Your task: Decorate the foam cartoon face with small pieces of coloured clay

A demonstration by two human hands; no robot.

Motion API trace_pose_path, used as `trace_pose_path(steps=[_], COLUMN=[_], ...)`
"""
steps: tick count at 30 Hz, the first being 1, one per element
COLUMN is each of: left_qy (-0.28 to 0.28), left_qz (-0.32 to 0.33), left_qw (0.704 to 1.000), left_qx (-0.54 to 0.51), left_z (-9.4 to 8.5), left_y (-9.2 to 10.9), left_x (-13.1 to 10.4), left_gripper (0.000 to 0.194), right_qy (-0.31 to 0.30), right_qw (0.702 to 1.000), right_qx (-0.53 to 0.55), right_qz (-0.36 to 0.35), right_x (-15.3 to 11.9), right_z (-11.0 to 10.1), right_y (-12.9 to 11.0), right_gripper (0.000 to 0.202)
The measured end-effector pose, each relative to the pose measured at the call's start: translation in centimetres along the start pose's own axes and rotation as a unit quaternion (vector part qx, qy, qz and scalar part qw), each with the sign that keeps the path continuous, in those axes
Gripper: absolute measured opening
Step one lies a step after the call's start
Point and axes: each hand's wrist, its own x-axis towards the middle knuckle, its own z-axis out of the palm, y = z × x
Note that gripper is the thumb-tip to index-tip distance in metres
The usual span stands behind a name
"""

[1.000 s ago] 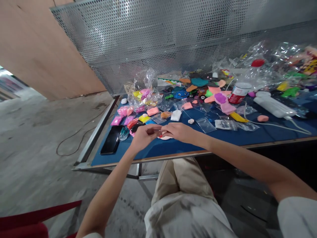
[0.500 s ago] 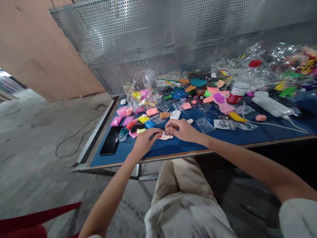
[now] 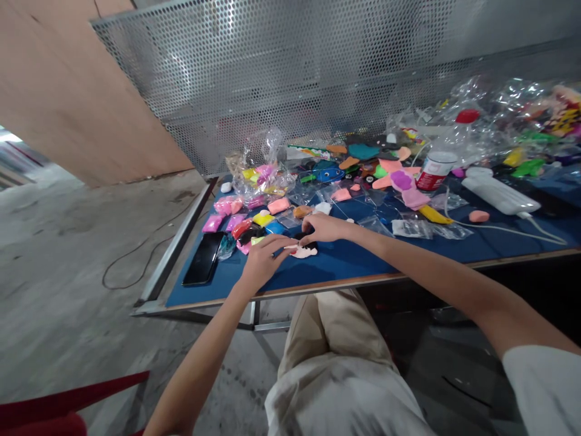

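A flat pale-pink clay face (image 3: 305, 252) with a red patch lies near the front edge of the table. My left hand (image 3: 265, 259) is at its left side, fingers closed together with the fingertips on its edge. Over its top, my right hand (image 3: 325, 228) is bent in a pinch, with the fingertips close to those of the left. Black clay (image 3: 311, 243) shows along the top of the face, under the right fingers. The fingers partly cover both pieces, and what lies right between the fingertips is hidden.
Bagged coloured clay (image 3: 241, 228) and a phone (image 3: 203, 259) lie to the left. Behind are clay shapes, a blue clay figure (image 3: 330, 172) and plastic wrappers. To the right stand a red-capped bottle (image 3: 465, 136) and a white device (image 3: 502, 192) with a cable.
My right hand has shifted slightly up off the face, and black clay now shows along its top. My left hand has moved down a little and stays at the face's left edge.
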Motion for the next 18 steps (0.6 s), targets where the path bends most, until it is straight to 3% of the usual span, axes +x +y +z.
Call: trace_pose_path(steps=[3, 7, 10, 13, 15, 18], left_qy=[0.016, 0.085, 0.141, 0.206, 0.239, 0.246], left_qz=[-0.072, -0.185, -0.219, -0.241, -0.251, -0.271], left_qw=[0.997, 0.969, 0.938, 0.901, 0.874, 0.842], left_qx=[-0.022, -0.139, -0.227, -0.295, -0.341, -0.397], left_z=[-0.4, -0.5, -0.3, 0.3, 0.7, 1.3], left_y=[0.2, 0.1, -0.6, -1.6, -2.2, -2.8], left_x=[-0.2, -0.2, 0.5, 1.8, 3.2, 5.6], left_gripper=[0.026, 0.037, 0.043, 0.050, 0.057, 0.055], right_qy=[-0.024, -0.035, 0.051, 0.152, 0.211, 0.284], right_qw=[0.992, 0.971, 0.946, 0.901, 0.859, 0.787], right_qx=[0.122, 0.235, 0.319, 0.406, 0.464, 0.546], right_qz=[0.027, -0.012, -0.031, -0.032, -0.035, -0.044], right_x=[-0.1, -0.7, -0.6, 0.5, 1.4, 2.4], right_z=[-0.3, -0.2, -0.1, -0.3, -0.5, -0.5], right_y=[0.1, 0.7, 1.4, 2.3, 2.7, 3.1], right_gripper=[0.039, 0.022, 0.017, 0.022, 0.029, 0.042])
